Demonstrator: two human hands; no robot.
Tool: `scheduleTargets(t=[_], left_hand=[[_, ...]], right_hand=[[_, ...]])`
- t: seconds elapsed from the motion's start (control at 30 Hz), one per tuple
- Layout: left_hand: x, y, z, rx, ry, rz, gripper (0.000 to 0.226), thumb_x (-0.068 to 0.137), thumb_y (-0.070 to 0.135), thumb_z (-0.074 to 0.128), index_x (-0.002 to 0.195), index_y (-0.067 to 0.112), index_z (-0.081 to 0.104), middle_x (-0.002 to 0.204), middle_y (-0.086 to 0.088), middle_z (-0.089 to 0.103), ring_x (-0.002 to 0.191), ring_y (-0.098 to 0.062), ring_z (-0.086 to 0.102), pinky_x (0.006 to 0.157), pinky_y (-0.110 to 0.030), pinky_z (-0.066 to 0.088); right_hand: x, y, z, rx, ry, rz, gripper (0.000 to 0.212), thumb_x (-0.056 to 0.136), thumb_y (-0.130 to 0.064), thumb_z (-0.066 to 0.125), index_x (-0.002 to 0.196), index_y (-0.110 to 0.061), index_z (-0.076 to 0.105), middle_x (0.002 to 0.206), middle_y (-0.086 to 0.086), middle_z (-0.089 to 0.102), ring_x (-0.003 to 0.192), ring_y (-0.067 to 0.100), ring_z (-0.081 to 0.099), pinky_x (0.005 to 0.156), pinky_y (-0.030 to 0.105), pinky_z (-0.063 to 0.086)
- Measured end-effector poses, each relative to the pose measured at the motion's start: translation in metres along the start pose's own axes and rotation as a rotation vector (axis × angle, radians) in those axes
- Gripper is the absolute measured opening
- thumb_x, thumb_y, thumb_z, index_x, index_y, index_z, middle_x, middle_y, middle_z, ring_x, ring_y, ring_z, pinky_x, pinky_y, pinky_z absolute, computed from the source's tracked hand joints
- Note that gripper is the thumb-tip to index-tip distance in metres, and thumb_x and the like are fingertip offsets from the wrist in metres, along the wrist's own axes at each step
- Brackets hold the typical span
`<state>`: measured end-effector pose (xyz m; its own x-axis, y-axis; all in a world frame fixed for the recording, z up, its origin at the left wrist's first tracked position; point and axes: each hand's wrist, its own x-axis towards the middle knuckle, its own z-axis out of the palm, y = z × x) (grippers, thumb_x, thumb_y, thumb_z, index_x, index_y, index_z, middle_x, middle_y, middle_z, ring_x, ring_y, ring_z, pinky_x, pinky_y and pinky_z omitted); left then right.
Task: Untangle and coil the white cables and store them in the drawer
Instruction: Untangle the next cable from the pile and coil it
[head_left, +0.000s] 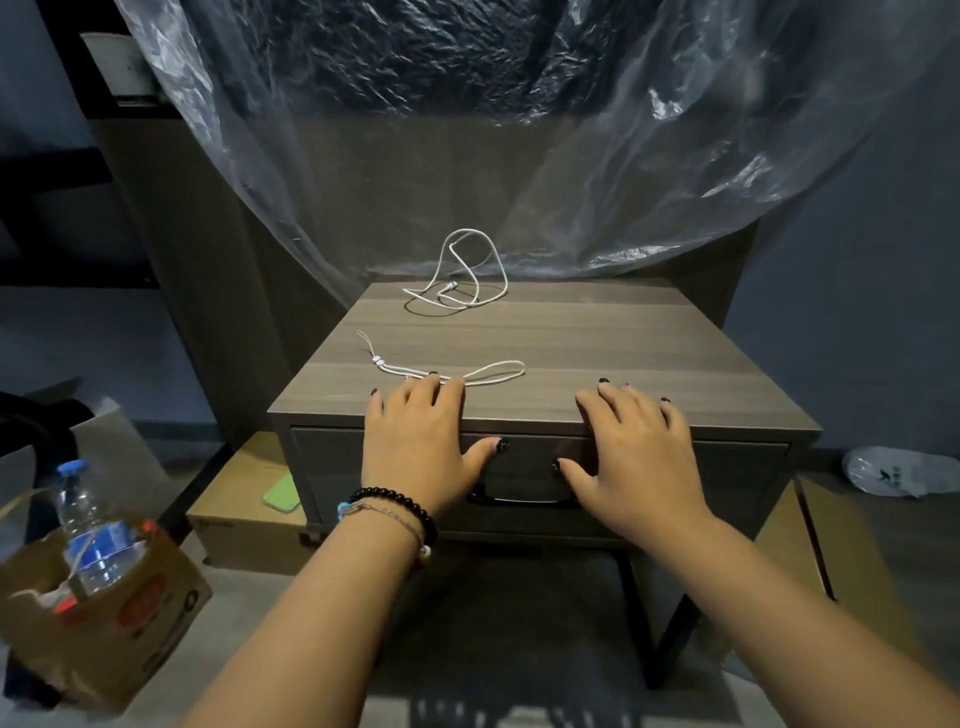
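1. A small grey-brown wooden nightstand (597, 338) stands in a dim room, seen from above by the person in front of it.
2. The left hand (415, 441) lies flat on the front edge of the top, fingers straight and relaxed, grasping nothing; its fingertips touch a thin white strap-like cord (467, 373), and its thumb hangs over the drawer front.
3. The right hand (634, 452) rests the same way near the other hand, fingers spread, holding nothing, thumb down on the drawer (727, 483).
4. The drawer is closed; its dark handle (524, 500) shows between the two wrists.
5. A white cable (462, 275) lies loosely looped at the back of the top, well apart from the hands; one small plug end seems to rest inside the loops.
6. Crinkled clear plastic sheeting (571, 130) hangs behind.
7. On the floor to the left, a water bottle (91, 525) stands in a cardboard box (130, 623).
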<state>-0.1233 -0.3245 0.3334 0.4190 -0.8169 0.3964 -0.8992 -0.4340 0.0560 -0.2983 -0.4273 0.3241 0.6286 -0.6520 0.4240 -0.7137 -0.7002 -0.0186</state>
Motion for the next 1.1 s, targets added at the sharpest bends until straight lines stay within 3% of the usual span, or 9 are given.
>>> scheduleTargets(t=[0.13, 0.23, 0.37, 0.53, 0.7, 0.8, 0.87, 0.93, 1.1], left_hand=[[0.008, -0.015, -0.012, -0.130, -0.171, 0.010, 0.074, 0.091, 0.057, 0.046, 0.150, 0.029, 0.013, 0.159, -0.001, 0.014, 0.141, -0.023, 0.025, 0.115, -0.041, 0.021], [0.009, -0.025, -0.021, -0.308, -0.224, -0.032, 0.075, 0.093, 0.049, 0.048, 0.152, 0.029, 0.007, 0.161, 0.001, -0.002, 0.146, -0.019, 0.015, 0.116, -0.037, 0.016], [0.006, -0.030, -0.029, -0.468, -0.224, -0.091, 0.075, 0.094, 0.041, 0.051, 0.152, 0.030, 0.004, 0.161, 0.007, -0.006, 0.147, -0.014, 0.009, 0.117, -0.035, 0.016], [0.004, -0.031, -0.025, -0.460, -0.262, -0.070, 0.076, 0.095, 0.043, 0.049, 0.151, 0.032, -0.001, 0.160, 0.011, -0.009, 0.147, -0.013, 0.007, 0.117, -0.034, 0.013], [0.007, -0.051, -0.025, -0.574, -0.228, -0.130, 0.075, 0.095, 0.045, 0.047, 0.151, 0.035, -0.002, 0.159, 0.015, -0.012, 0.146, -0.007, 0.006, 0.116, -0.030, 0.013], [0.007, -0.060, -0.027, -0.600, -0.220, -0.159, 0.074, 0.095, 0.045, 0.047, 0.151, 0.036, -0.002, 0.158, 0.017, -0.012, 0.146, -0.008, 0.006, 0.116, -0.031, 0.015], [0.006, -0.063, -0.027, -0.603, -0.215, -0.155, 0.074, 0.095, 0.045, 0.047, 0.151, 0.036, -0.001, 0.158, 0.018, -0.011, 0.146, -0.009, 0.008, 0.116, -0.031, 0.016], [0.005, -0.063, -0.028, -0.607, -0.207, -0.147, 0.073, 0.096, 0.043, 0.046, 0.151, 0.034, -0.001, 0.159, 0.016, -0.010, 0.146, -0.008, 0.008, 0.116, -0.029, 0.015], [0.006, -0.054, -0.031, -0.619, -0.197, -0.116, 0.074, 0.098, 0.037, 0.046, 0.152, 0.026, -0.002, 0.160, 0.010, -0.010, 0.147, -0.009, 0.004, 0.116, -0.029, 0.011]], right_hand=[[0.029, 0.000, -0.030, 0.548, -0.106, 0.084, 0.051, 0.083, -0.045, 0.064, 0.129, -0.027, 0.053, 0.129, -0.006, 0.055, 0.116, 0.011, 0.050, 0.100, 0.035, 0.042], [0.065, -0.013, -0.023, 0.785, -0.007, 0.125, 0.041, 0.082, -0.036, 0.071, 0.119, -0.021, 0.058, 0.117, -0.003, 0.060, 0.104, 0.013, 0.056, 0.091, 0.032, 0.048], [0.134, -0.037, 0.007, 0.726, 0.011, 0.141, 0.041, 0.084, -0.031, 0.070, 0.120, -0.015, 0.057, 0.122, 0.002, 0.055, 0.107, 0.018, 0.055, 0.093, 0.034, 0.046], [0.211, -0.074, 0.036, 0.606, -0.010, 0.127, 0.039, 0.083, -0.021, 0.064, 0.121, -0.013, 0.056, 0.130, 0.009, 0.049, 0.118, 0.025, 0.051, 0.094, 0.031, 0.040], [0.249, -0.104, 0.059, 0.371, -0.201, 0.001, 0.061, 0.075, -0.036, 0.069, 0.130, -0.017, 0.050, 0.136, 0.007, 0.045, 0.124, 0.028, 0.046, 0.100, 0.042, 0.043], [0.261, -0.109, 0.071, 0.327, -0.281, 0.015, 0.037, 0.079, -0.036, 0.061, 0.111, -0.017, 0.060, 0.122, 0.009, 0.058, 0.115, 0.032, 0.054, 0.094, 0.040, 0.047], [0.265, -0.109, 0.075, 0.273, -0.265, 0.014, 0.022, 0.085, -0.021, 0.054, 0.102, -0.012, 0.066, 0.114, 0.012, 0.064, 0.108, 0.033, 0.057, 0.087, 0.034, 0.048], [0.268, -0.105, 0.074, 0.241, -0.206, 0.024, 0.023, 0.086, -0.012, 0.052, 0.102, -0.008, 0.069, 0.110, 0.015, 0.066, 0.104, 0.035, 0.059, 0.081, 0.033, 0.048], [0.267, -0.089, 0.033, 0.262, -0.027, 0.044, 0.019, 0.086, -0.006, 0.056, 0.095, -0.008, 0.073, 0.098, 0.018, 0.066, 0.093, 0.035, 0.061, 0.073, 0.030, 0.047]])
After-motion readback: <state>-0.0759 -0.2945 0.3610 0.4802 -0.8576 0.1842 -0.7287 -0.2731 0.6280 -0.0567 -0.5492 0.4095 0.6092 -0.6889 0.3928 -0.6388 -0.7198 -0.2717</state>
